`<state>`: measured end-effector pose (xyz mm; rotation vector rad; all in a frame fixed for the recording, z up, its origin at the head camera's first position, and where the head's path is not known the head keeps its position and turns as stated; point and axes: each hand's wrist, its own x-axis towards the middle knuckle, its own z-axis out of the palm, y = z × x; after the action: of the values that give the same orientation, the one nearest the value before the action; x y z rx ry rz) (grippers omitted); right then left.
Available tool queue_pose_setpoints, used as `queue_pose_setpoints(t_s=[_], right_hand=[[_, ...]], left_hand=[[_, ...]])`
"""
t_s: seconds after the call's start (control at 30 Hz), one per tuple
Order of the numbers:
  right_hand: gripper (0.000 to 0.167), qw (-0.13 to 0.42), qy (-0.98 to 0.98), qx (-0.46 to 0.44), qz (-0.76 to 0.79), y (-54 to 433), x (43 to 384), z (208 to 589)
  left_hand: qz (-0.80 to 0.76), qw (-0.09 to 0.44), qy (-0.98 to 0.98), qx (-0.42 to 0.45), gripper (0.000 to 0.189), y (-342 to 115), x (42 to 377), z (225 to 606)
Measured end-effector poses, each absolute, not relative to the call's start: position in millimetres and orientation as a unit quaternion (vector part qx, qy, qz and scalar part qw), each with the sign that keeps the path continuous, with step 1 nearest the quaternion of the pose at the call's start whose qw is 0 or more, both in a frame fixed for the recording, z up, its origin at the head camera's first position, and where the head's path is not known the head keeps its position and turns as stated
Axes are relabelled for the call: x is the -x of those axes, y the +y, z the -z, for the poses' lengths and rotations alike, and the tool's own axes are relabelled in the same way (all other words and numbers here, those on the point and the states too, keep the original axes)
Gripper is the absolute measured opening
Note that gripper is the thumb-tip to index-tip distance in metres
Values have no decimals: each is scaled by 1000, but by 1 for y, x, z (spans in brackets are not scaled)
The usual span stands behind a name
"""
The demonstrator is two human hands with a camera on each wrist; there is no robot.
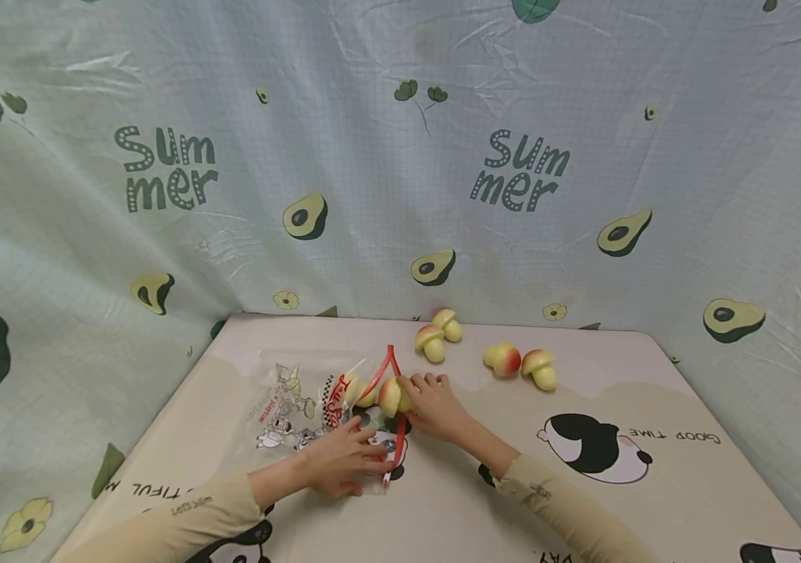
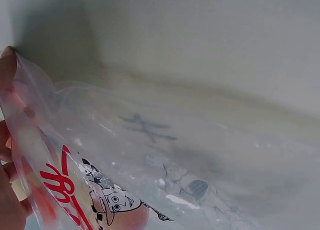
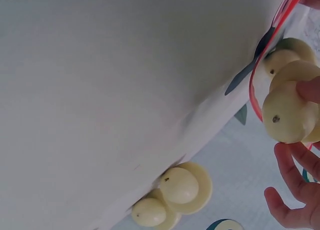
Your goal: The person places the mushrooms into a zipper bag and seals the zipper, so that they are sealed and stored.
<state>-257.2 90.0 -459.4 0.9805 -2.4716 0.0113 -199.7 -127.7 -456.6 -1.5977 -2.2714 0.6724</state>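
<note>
A clear plastic zip bag (image 1: pixel 284 438) with a red strip along its opening and printed cartoon figures lies flat on the table. My left hand (image 1: pixel 344 461) holds the near part of its red edge; in the left wrist view the bag (image 2: pixel 125 135) stands slightly parted there. At the opening, my right hand (image 1: pixel 437 408) grips a yellow toy mushroom (image 1: pixel 390 396) with a reddish cap, its pale stem end facing the right wrist camera. Another toy mushroom (image 1: pixel 366 395) is inside the bag, just past the red strip, partly covered by red lettering.
Behind the right hand, two toy mushrooms (image 1: pixel 431 344) lie close together near the table's back edge. Two more, a mushroom (image 1: pixel 503 360) and its neighbour (image 1: pixel 541 370), lie farther right. An avocado-print curtain (image 1: pixel 372 156) hangs behind the table (image 1: pixel 625 516) and at both sides.
</note>
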Motion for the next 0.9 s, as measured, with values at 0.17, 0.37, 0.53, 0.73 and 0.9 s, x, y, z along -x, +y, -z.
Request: queue_pose_setpoints(t_s=[0.17,0.37,0.53,0.73,0.9], right_hand=[[55,219,-909,-355,-3,86,257,462],[55,193,-913,-359,7,82,260,464],[54,182,-915,-359,9,78,263,465],[51,177,-914,-364,13,75,265,468],[52,199,-900,-388,27,80,264,466]], left_hand=[[-233,142,-786,555,57,-128,199,457],[-234,135,-788,553,57,-128,199,457],[-236,126,-793,548,56,-127,199,456],[-232,118,-795,548,56,-127,198,454],[-231,117,-795,548,56,-127,198,454]])
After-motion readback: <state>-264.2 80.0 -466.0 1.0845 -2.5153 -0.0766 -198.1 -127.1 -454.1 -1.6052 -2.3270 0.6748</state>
